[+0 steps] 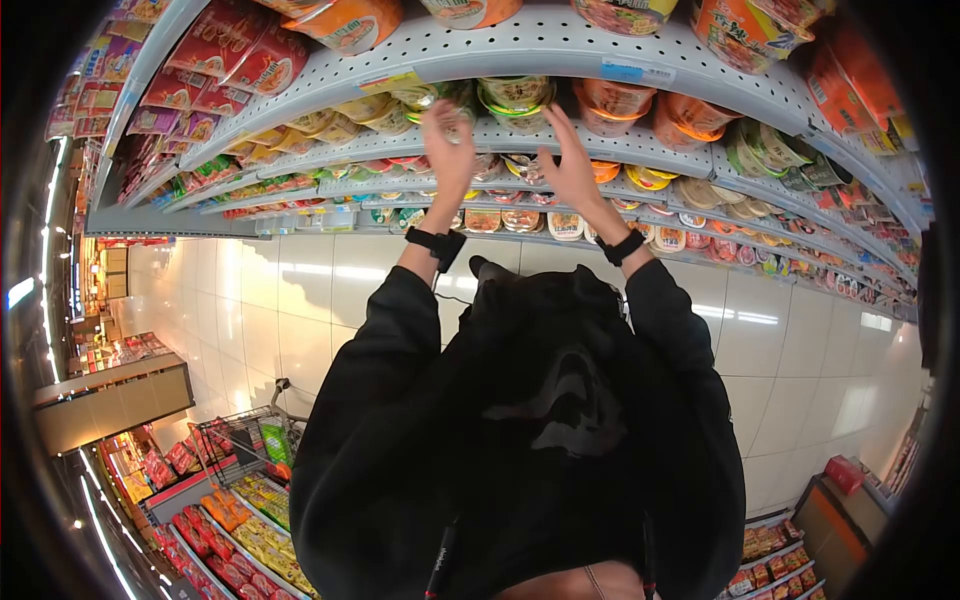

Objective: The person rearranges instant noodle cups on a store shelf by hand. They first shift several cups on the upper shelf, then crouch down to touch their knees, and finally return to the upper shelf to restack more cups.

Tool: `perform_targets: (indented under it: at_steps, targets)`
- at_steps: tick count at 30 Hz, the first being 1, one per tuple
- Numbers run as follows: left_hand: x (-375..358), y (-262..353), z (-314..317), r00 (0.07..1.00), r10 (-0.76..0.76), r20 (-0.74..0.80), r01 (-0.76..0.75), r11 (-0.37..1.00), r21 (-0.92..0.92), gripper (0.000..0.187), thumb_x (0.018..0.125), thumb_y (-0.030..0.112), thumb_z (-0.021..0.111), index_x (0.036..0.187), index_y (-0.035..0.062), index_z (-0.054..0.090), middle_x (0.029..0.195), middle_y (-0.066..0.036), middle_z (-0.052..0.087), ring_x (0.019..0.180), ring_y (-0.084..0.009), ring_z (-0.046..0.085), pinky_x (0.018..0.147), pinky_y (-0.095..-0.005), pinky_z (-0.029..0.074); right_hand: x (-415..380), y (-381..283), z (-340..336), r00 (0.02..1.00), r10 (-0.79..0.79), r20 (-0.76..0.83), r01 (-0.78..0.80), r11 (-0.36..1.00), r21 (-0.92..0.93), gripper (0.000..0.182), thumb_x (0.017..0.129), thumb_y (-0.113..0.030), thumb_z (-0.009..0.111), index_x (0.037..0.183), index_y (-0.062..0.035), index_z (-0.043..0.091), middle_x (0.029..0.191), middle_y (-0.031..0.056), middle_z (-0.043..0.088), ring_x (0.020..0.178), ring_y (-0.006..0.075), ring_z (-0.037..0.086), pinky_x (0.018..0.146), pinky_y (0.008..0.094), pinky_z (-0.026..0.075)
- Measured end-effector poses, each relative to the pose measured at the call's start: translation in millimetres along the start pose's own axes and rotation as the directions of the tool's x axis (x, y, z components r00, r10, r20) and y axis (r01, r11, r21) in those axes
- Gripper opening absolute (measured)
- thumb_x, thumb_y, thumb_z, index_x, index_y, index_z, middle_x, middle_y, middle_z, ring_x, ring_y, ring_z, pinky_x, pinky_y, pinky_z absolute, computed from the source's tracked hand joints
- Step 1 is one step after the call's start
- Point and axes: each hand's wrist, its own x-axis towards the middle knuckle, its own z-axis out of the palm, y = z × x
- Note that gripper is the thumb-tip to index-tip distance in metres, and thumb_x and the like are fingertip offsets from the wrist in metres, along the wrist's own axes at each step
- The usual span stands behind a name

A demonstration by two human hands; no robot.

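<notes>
Away at the upper left of the frame, red packets (265, 60) crowded the display; then, just left of upper centre, there was the left hand (450, 150), blurred, its grip loosely unfolded, over the bowls' left-hand neighbours, contact impossible to tell! And between the two hands, at upper centre, sat the green-rimmed bowls (517, 100), round, no clear long axis, up and to the right of the left grip. Just right of them, the right hand (572, 165), grip spread wide, nothing in it, fingertips pointing up beside the bowls' right edge: the nearer hand, by a whisker! Farther right, orange bowls (612, 105) lined the shelf.
</notes>
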Motion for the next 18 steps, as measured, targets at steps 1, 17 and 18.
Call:
perform_targets:
  at_steps: [1, 17, 18]
  targets:
    - [2, -12, -12, 0.985, 0.106, -0.133, -0.092, 0.99, 0.106, 0.042, 0.091, 0.003, 0.061, 0.13, -0.0043, 0.045, 0.121, -0.018, 0.057, 0.106, -0.0252, 0.059, 0.096, -0.0383, 0.047, -5, -6, 0, 1.0, 0.002, 0.004, -0.002, 1.0, 0.003, 0.057, 0.094, -0.007, 0.056, 0.149, -0.005, 0.041, 0.156, 0.0232, 0.039, 0.145, 0.0398, 0.038, 0.117, 0.0436, 0.034]
    - [89, -66, -84, 0.955, -0.292, 0.058, 0.296, 0.952, -0.075, 0.021, 0.085, 0.007, 0.062, 0.097, -0.0102, 0.059, 0.096, -0.012, 0.064, 0.085, -0.0199, 0.057, 0.074, -0.0362, 0.045, 41, -53, 75, 0.902, 0.134, 0.411, -0.262, 0.926, 0.272, 0.078, 0.097, -0.019, 0.061, 0.162, -0.014, 0.018, 0.162, 0.0265, 0.027, 0.143, 0.0334, 0.043, 0.106, 0.0405, 0.044]
    - [93, -68, -85, 0.948, -0.309, 0.083, 0.313, 0.949, -0.042, 0.019, 0.084, 0.008, 0.063, 0.091, -0.0098, 0.061, 0.088, -0.012, 0.064, 0.081, -0.0198, 0.057, 0.072, -0.0365, 0.045, 46, -53, 83, 0.906, 0.162, 0.391, -0.271, 0.931, 0.242, 0.082, 0.096, -0.022, 0.063, 0.162, -0.0121, 0.016, 0.16, 0.0279, 0.029, 0.142, 0.0341, 0.043, 0.107, 0.0405, 0.043]
